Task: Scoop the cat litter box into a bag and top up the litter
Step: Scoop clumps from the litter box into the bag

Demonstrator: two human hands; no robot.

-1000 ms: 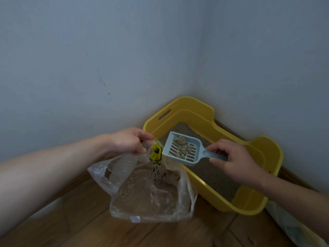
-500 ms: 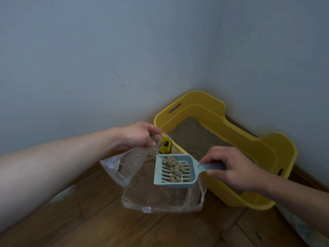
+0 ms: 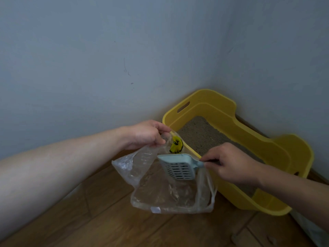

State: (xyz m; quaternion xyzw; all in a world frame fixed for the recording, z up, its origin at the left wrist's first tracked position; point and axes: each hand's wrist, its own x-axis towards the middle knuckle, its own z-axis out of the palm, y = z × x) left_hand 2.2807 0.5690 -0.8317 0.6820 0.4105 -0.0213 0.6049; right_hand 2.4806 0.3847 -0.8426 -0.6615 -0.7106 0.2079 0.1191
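A yellow litter box (image 3: 277, 152) with grey litter (image 3: 201, 134) stands in the room's corner. In front of it on the wooden floor sits a clear plastic bag (image 3: 160, 193) with a yellow print. My left hand (image 3: 147, 134) pinches the bag's upper edge and holds its mouth open. My right hand (image 3: 231, 163) grips the handle of a pale blue slotted scoop (image 3: 179, 166). The scoop is turned over inside the bag's mouth, its slotted underside facing me. I see no clumps on it.
Two pale walls meet behind the litter box. A light-coloured bag or sack (image 3: 313, 230) shows at the lower right edge, beside the box. The wooden floor (image 3: 106, 229) stretches out in front of and left of the plastic bag.
My right hand carried the loaded scoop from over the box to the bag and turned it over; the clumps are gone from the scoop. My left hand kept its hold on the bag.
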